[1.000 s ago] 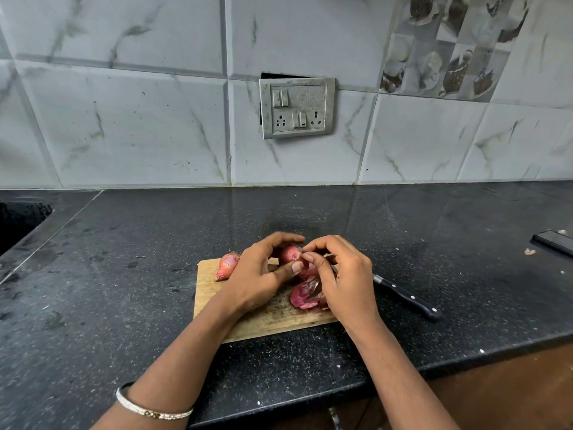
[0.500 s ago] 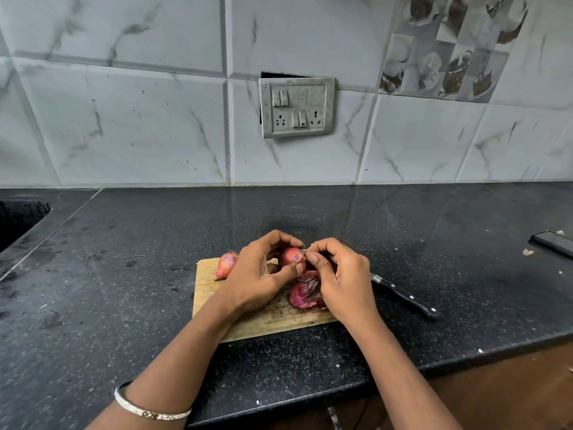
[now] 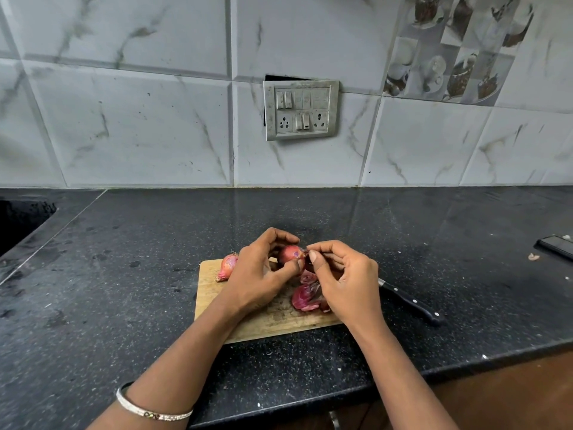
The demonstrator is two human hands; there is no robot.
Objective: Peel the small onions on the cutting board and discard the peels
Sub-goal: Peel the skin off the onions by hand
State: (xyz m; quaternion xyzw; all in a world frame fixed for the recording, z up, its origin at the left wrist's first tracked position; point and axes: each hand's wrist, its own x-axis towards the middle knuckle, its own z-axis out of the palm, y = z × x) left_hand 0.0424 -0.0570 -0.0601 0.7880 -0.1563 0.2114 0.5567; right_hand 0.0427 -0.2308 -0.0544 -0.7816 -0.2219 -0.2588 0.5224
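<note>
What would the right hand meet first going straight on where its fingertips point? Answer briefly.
The onion, at once: the right hand points its fingertips leftward at the onion's tip, seemingly pinching skin there, while the left hand grips it above the cutting board.

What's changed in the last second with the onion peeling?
Little. The right hand has edged slightly right, its fingertips now pinching at the tip of the onion that the left hand holds, so more of the onion shows. The other onion, peels, cutting board and knife have not moved.
</note>
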